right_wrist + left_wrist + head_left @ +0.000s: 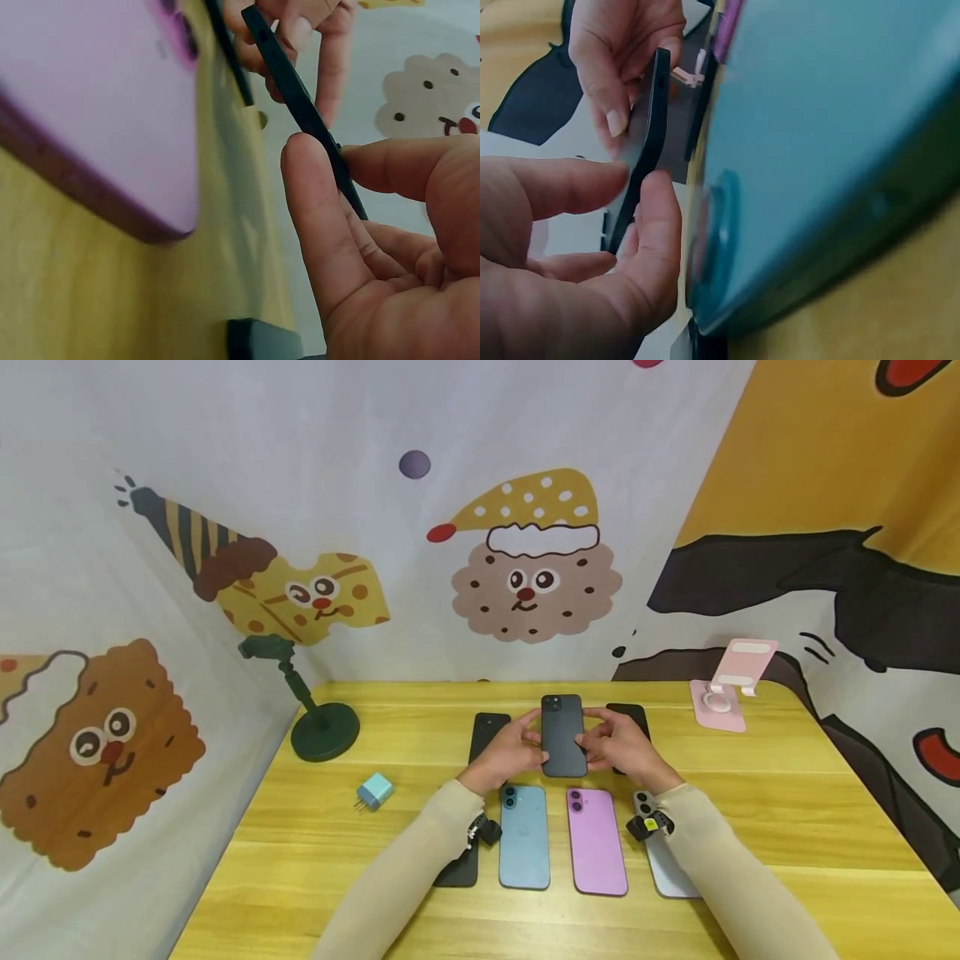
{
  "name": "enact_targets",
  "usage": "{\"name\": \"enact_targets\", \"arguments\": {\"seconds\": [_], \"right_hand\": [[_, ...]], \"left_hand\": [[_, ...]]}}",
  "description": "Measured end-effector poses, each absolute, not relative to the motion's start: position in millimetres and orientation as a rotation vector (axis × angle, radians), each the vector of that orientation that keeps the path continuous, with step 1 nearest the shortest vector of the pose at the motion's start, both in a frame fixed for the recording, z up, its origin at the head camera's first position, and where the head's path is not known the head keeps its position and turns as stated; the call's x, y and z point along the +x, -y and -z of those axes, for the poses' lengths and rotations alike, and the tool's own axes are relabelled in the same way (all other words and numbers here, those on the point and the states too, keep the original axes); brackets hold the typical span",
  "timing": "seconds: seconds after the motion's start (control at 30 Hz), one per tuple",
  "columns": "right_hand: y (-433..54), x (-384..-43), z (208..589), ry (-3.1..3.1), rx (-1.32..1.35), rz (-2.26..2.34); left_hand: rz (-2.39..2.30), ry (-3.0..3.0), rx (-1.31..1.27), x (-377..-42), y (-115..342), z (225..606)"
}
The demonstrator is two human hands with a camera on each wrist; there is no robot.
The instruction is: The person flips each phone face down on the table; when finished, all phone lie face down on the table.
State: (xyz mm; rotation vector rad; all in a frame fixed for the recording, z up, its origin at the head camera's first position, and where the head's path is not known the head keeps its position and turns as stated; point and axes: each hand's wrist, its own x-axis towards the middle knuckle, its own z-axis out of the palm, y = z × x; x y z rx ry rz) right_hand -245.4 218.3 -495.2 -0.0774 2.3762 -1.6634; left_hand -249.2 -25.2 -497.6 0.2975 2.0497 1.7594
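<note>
A dark grey smartphone (564,739), its back with the camera bump facing me, is held up between both hands in the head view. My left hand (512,750) pinches its left edge, and my right hand (621,745) pinches the right edge. From the left wrist view the phone (646,142) appears edge-on, the thumb and fingers of the left hand (592,255) on either side. In the right wrist view the right hand (397,232) grips the phone's (300,101) near edge likewise. A black phone (489,727) lies partly hidden behind the left hand, another black phone (630,714) behind the right.
In front lie a blue phone (524,852), a pink phone (597,852), a white phone (671,868) and a black phone (459,870), the last two partly under the forearms. A green stand (324,731), a blue charger plug (374,791) and a pink phone holder (723,710) stand farther out.
</note>
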Motion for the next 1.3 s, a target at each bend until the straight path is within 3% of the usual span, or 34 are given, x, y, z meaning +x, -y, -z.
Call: {"name": "enact_targets", "arguments": {"seconds": [0.63,1.3], "right_hand": [[-208,-254,509,-2.407,-0.048,1.520],[-199,-253,505,-2.475,-0.015,1.402]], "left_hand": [[-1.490,-2.349,0.185,-242,22,494],[-1.602,-2.248,0.117,-242,25,494]]}}
